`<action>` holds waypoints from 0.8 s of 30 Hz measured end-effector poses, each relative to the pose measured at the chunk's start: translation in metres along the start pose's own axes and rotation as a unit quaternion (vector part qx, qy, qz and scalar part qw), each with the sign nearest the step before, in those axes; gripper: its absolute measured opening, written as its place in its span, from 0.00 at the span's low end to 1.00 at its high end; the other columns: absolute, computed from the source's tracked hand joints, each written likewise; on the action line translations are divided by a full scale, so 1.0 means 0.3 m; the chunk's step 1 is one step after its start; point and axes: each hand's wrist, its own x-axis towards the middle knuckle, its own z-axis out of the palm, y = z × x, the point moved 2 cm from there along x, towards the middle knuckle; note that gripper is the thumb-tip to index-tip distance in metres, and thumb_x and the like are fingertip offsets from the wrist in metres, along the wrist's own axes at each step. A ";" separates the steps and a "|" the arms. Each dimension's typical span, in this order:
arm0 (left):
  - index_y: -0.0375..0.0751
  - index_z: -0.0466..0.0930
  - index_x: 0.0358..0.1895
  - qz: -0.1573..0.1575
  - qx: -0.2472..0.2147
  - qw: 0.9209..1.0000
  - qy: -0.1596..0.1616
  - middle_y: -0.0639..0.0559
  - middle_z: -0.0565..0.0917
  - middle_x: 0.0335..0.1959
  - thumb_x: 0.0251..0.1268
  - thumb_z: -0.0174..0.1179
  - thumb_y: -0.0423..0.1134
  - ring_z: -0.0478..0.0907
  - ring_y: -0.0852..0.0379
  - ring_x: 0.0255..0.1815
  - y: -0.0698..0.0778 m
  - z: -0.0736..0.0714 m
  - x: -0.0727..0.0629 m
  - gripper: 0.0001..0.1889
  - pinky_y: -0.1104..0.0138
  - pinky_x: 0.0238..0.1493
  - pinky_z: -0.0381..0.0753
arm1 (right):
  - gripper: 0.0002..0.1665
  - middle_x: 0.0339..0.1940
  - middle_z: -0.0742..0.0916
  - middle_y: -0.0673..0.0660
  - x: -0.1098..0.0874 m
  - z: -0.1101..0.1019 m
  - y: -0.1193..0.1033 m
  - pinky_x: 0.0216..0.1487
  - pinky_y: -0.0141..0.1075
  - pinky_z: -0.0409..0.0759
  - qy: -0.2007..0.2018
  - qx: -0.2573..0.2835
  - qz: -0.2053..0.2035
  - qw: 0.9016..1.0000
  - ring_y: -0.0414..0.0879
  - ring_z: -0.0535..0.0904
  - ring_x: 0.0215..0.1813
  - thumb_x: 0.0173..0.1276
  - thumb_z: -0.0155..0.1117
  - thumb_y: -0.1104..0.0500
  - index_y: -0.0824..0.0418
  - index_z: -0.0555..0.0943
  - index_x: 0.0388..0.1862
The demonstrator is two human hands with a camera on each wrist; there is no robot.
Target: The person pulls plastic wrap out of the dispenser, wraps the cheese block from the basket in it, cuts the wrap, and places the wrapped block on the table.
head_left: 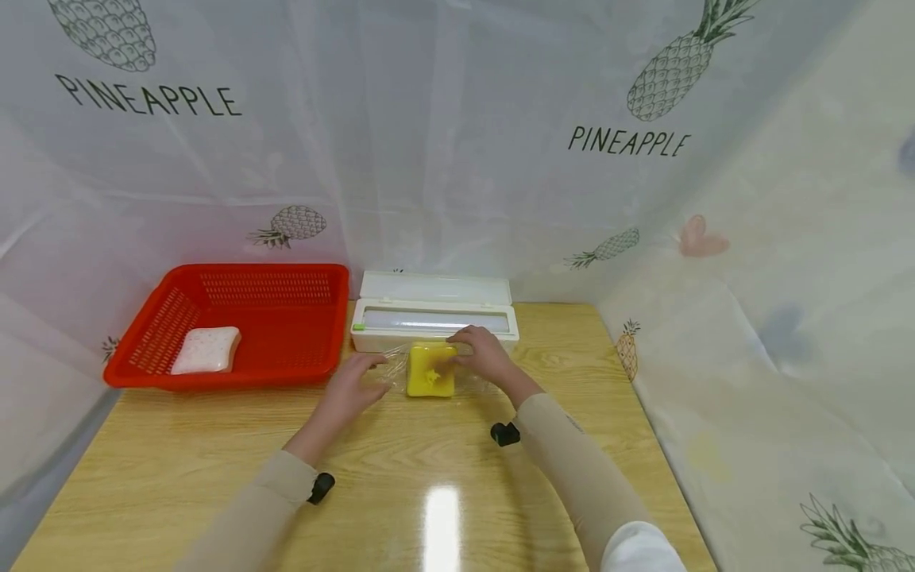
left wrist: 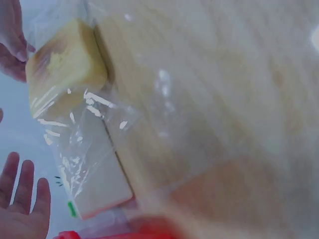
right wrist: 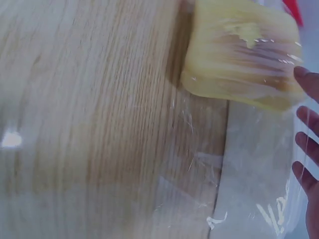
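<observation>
A yellow, toast-shaped block (head_left: 422,373) with a brownish patch lies on the table in front of the white cling-film dispenser (head_left: 432,342). Clear plastic film (left wrist: 82,149) covers the block and spreads out past both its sides, wrinkled. My left hand (head_left: 350,389) is left of the block, beside the film's edge; its fingers look extended in the left wrist view. Above the block's right side is my right hand (head_left: 489,357). In the right wrist view its fingers (right wrist: 309,147) are spread, one fingertip at the block's wrapped edge. Whether they grip film is hard to see.
A red plastic basket (head_left: 286,373) stands at the back left, with a white, speckled, toast-shaped block (head_left: 207,349) inside. The dispenser's lid (head_left: 436,287) is raised against the pineapple-print curtain (head_left: 429,159). Wood-grain table (head_left: 400,477) extends toward me.
</observation>
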 end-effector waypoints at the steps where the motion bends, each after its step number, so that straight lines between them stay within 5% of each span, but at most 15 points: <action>1: 0.36 0.78 0.56 -0.007 -0.008 1.000 0.007 0.42 0.78 0.54 0.55 0.72 0.31 0.74 0.42 0.55 -0.001 0.003 -0.012 0.24 0.48 0.55 0.74 | 0.21 0.56 0.81 0.56 -0.013 -0.006 0.007 0.63 0.48 0.69 0.018 0.025 0.011 0.999 0.54 0.73 0.60 0.66 0.68 0.55 0.58 0.82 0.56; 4: 0.33 0.77 0.56 -0.039 -0.052 0.998 0.025 0.41 0.77 0.53 0.54 0.71 0.30 0.74 0.42 0.53 -0.007 0.016 -0.050 0.24 0.48 0.54 0.75 | 0.21 0.57 0.80 0.56 -0.063 -0.021 0.034 0.63 0.50 0.68 0.079 0.124 0.049 0.988 0.54 0.72 0.61 0.65 0.70 0.56 0.59 0.82 0.56; 12: 0.35 0.76 0.59 -0.157 -0.158 0.974 0.033 0.39 0.71 0.59 0.54 0.71 0.30 0.70 0.38 0.58 -0.070 0.074 -0.118 0.26 0.47 0.57 0.73 | 0.20 0.64 0.74 0.62 -0.208 -0.013 0.129 0.64 0.60 0.61 0.204 0.304 0.118 0.923 0.60 0.67 0.64 0.67 0.66 0.62 0.66 0.79 0.57; 15: 0.35 0.75 0.58 -0.174 -0.173 0.968 0.058 0.37 0.68 0.60 0.55 0.71 0.29 0.67 0.36 0.59 -0.094 0.086 -0.116 0.25 0.47 0.55 0.74 | 0.22 0.66 0.72 0.66 -0.249 0.000 0.151 0.64 0.59 0.61 0.206 0.368 0.144 0.895 0.63 0.66 0.65 0.68 0.66 0.63 0.71 0.75 0.57; 18: 0.35 0.74 0.58 -0.185 -0.191 0.961 0.070 0.36 0.66 0.61 0.55 0.70 0.28 0.66 0.35 0.60 -0.111 0.099 -0.105 0.25 0.47 0.55 0.74 | 0.20 0.67 0.70 0.71 -0.284 0.011 0.144 0.63 0.55 0.67 0.179 0.413 0.158 0.879 0.65 0.67 0.65 0.68 0.64 0.68 0.77 0.71 0.54; 20: 0.34 0.73 0.58 -0.196 -0.214 0.955 0.069 0.36 0.67 0.63 0.56 0.69 0.27 0.66 0.34 0.62 -0.123 0.111 -0.099 0.25 0.47 0.57 0.73 | 0.18 0.66 0.70 0.74 -0.302 0.021 0.133 0.61 0.51 0.72 0.161 0.433 0.160 0.872 0.65 0.70 0.64 0.66 0.63 0.71 0.80 0.71 0.51; 24: 0.33 0.73 0.58 -0.219 -0.256 0.940 0.050 0.37 0.70 0.64 0.57 0.68 0.27 0.66 0.37 0.66 -0.142 0.140 -0.088 0.24 0.48 0.60 0.71 | 0.16 0.61 0.75 0.75 -0.318 0.046 0.121 0.52 0.37 0.77 0.130 0.434 0.164 0.876 0.54 0.78 0.54 0.65 0.63 0.73 0.82 0.73 0.48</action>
